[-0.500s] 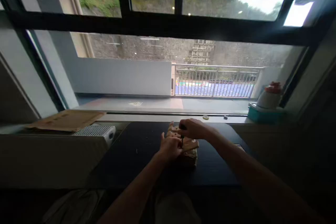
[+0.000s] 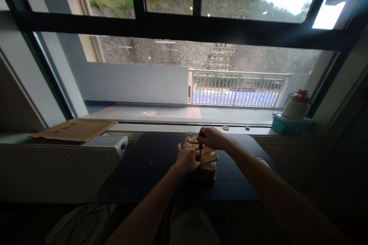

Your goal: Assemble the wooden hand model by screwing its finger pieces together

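Observation:
A small wooden piece with several slats (image 2: pixel 209 159) lies on a block (image 2: pixel 209 173) wrapped in something shiny, in the middle of the dark table. My right hand (image 2: pixel 213 138) is closed around the dark handle of a screwdriver (image 2: pixel 201 146), held upright with its shaft pointing down at the wood. My left hand (image 2: pixel 187 159) rests on the near left side of the wooden piece. Its thumb and forefinger come together at the screwdriver's tip; whatever they pinch there is hidden.
The dark table (image 2: pixel 132 180) stands before a window. A tiny screw-like bit (image 2: pixel 151 163) lies on its left part, a phone-like slab (image 2: pixel 263 162) at its right edge. On the sill are a tape roll (image 2: pixel 225 128) and a teal box (image 2: pixel 287 123) bearing a white jug (image 2: pixel 296 108). Cardboard (image 2: pixel 76 129) lies left.
The view has shifted slightly. Both hands stay at the wooden piece, and the right hand still grips the screwdriver with its wrist turned a little.

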Motion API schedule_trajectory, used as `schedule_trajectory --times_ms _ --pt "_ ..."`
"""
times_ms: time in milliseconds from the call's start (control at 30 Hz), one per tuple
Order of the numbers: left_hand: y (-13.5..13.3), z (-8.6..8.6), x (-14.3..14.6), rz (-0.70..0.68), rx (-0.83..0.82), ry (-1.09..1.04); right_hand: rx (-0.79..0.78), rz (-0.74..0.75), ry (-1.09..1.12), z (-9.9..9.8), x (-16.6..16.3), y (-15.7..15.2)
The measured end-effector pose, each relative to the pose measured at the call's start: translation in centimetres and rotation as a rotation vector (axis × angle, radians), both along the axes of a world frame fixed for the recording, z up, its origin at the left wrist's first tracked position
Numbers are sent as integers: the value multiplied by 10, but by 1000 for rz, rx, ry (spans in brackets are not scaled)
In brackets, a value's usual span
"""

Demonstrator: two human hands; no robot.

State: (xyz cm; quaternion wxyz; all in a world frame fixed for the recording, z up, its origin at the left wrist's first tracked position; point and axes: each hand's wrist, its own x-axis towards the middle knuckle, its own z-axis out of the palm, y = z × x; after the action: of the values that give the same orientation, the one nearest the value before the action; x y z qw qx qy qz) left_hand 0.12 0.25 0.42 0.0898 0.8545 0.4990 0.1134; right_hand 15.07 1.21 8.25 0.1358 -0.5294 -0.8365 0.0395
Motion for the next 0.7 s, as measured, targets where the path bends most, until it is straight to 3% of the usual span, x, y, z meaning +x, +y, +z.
schedule_trajectory --times_ms 300,700 --pt "-1 3 1 21 -8 23 -85 134 -41 16 7 0" --pt "-4 6 0 25 0 39 -39 8 -19 6 7 -1"
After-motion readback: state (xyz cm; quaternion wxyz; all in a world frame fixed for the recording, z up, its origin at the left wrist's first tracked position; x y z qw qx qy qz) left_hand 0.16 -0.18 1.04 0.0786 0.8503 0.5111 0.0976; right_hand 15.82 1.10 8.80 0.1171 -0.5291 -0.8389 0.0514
